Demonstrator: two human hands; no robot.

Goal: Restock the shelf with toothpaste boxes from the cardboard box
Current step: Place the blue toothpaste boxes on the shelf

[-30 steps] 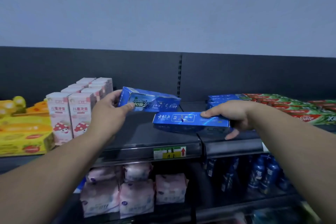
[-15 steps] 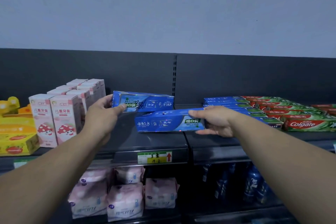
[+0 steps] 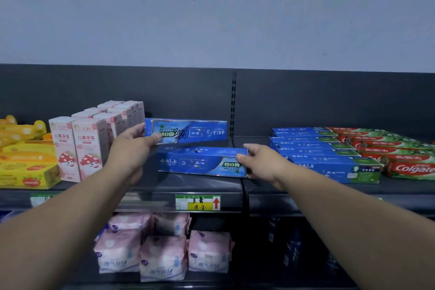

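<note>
Both hands are at the top shelf [image 3: 200, 185], each holding one blue toothpaste box.

Left hand [image 3: 131, 148]: grips the left end of the rear box [image 3: 195, 133], thumb on the front face, fingers over the top edge. The rear box is long side level, print upside down, close to the back panel. Whether its underside touches the shelf cannot be told.

Right hand [image 3: 261, 162]: pinches the right end of the front box [image 3: 200, 163], fingers at the upper corner, thumb at the lower corner. The front box sits just ahead of and below the rear box, print upright, tilted slightly down to the right. Contact with the shelf cannot be confirmed.

Surroundings: pink cartons [image 3: 87, 146] stand upright just left of the left hand; yellow boxes [image 3: 26, 169] lie further left. A blue stack [image 3: 329, 160] lies near the right hand, with Colgate boxes [image 3: 409, 167] beside it. A price tag [image 3: 197, 202] is on the shelf edge. Pink packs [image 3: 162, 254] fill the shelf below.
</note>
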